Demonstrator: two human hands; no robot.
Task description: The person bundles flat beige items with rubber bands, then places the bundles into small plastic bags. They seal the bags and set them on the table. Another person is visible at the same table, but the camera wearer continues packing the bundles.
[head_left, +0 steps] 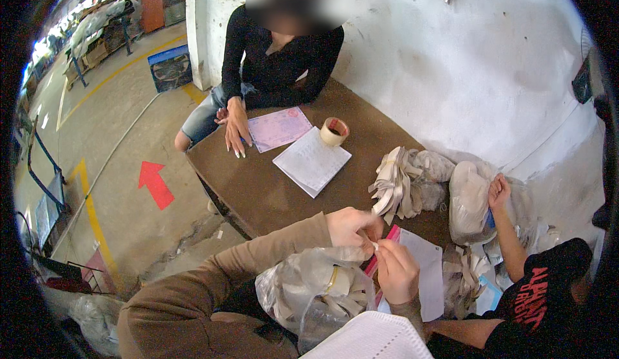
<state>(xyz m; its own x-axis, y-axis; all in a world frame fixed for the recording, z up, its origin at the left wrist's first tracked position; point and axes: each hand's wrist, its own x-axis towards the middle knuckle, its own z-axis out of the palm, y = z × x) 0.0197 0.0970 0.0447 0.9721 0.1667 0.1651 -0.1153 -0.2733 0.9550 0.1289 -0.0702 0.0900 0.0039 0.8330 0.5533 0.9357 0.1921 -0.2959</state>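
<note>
My left hand [353, 227] is closed, its fingertips slightly blurred, and meets my right hand [397, 271] above the table's near edge. The right thumb and fingers pinch a small white bit [376, 246], too small to name. What the left fingers grip is hidden. Just below both hands sits a clear plastic bag [284, 288] filled with pale fabric strips, one bundle tied with a yellow band. Beside my right hand lies a white paper sheet [422, 256] with a pink-red folder edge [392, 233] next to it.
On the brown table [245, 185] are a notebook [313, 162], a tape roll [334, 131], a pink form [278, 129] and bundled strips [394, 182]. Filled plastic bags [469, 198] stand at right. One person [277, 62] sits opposite; another [541, 281] reaches toward the bags.
</note>
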